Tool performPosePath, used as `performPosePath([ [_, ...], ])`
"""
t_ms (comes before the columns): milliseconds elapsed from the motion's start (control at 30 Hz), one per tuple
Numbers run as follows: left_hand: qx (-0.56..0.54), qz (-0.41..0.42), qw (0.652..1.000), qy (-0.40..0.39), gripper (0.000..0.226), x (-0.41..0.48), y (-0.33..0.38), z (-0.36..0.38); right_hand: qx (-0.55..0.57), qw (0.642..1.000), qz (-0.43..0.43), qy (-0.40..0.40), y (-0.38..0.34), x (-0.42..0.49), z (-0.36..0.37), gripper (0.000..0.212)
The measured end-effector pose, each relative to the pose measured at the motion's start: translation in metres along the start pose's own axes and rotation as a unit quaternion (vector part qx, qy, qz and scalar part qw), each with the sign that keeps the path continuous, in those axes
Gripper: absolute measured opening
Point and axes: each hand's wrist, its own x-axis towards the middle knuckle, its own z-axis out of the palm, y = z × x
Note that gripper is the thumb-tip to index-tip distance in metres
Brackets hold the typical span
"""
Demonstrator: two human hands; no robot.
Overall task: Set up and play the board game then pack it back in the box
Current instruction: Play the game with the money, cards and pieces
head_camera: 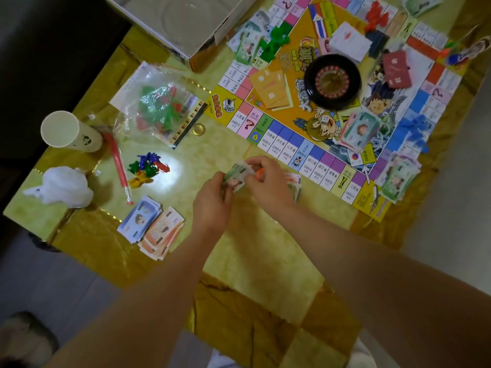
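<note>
both hands, left [212, 200] and right [268, 181], pinch green play money [235, 176] between them.

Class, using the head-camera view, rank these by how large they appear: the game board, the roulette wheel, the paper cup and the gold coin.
1. game board, by far the largest
2-3. roulette wheel and paper cup: they look about alike, so left unranked
4. gold coin, the smallest

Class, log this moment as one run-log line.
left hand: holds banknotes | right hand: pinches same banknotes | board: laid out | roulette wheel: on board
</note>
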Motion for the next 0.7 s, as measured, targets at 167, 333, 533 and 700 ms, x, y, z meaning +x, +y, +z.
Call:
performPosePath([
  [167,0.001,0.057,0.998,-0.026,0.015,0.01,0.047,0.011,0.091,0.991,0.099,-0.02,-0.019,0.0,-0.039,0.033],
  [333,-0.103,-0.028,0.982,-0.157,0.017,0.022,0.083,0.026,0.058,0.993,0.083,0.065,-0.013,0.016,-0.076,0.026],
  [533,-0.166,-0.103,0.957,-0.214,0.011,0.037,0.12,0.05,0.201,0.972,0.12,0.019,0.009,0.021,-0.123,0.034],
  [700,-0.195,-0.136,0.944,-0.226,0.013,0.039,0.151,0.074,0.176,0.973,0.148,0.005,0.035,0.025,-0.16,0.013],
])
